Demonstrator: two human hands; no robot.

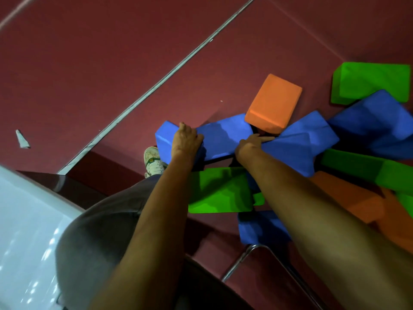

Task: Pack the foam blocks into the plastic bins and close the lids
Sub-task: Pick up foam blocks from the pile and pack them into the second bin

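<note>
Foam blocks lie in a heap on the dark red floor. My left hand [186, 139] grips the left part of a blue block [223, 136], fingers curled over its far edge. My right hand [252, 145] reaches with straight fingers into the gap between that block and a second blue block [299, 146], resting on the second block's edge. An orange block [273, 102] leans on both blue ones. A green block [220, 191] lies just below my hands. A pale plastic bin surface [24, 220] fills the lower left corner.
More blue [375, 128], green [371, 82] and orange [357, 198] blocks pile up at the right. A metal floor strip [156, 86] runs diagonally. My shoe [154, 162] stands left of the held block. A chrome chair leg [243, 258] sits near the bottom, a paper scrap [22, 139] far left.
</note>
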